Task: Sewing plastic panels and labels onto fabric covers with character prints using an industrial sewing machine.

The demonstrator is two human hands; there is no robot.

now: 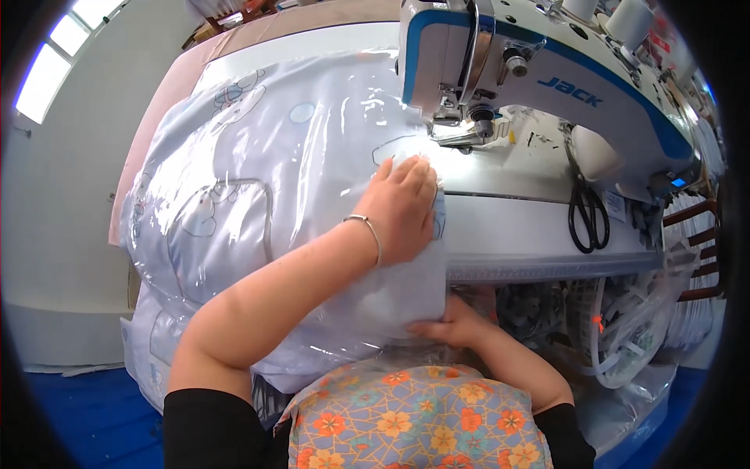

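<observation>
A large glossy pale sheet with a clear, film-like shine and printed cartoon animals covers the left of the sewing table and hangs over its near edge. My left hand lies flat on its right edge, fingers stretched toward the needle area of the sewing machine. Lower down, my right hand grips the sheet's hanging right edge, thumb side showing and the other fingers partly hidden. The presser foot is just beyond my left fingertips; the sheet's edge reaches close to it.
Black-handled scissors lie on the table right of the machine's needle area. Thread cones stand on top of the machine. A white plastic basket with clear film and scraps is under the table's right side. A brown wooden chair stands farther right.
</observation>
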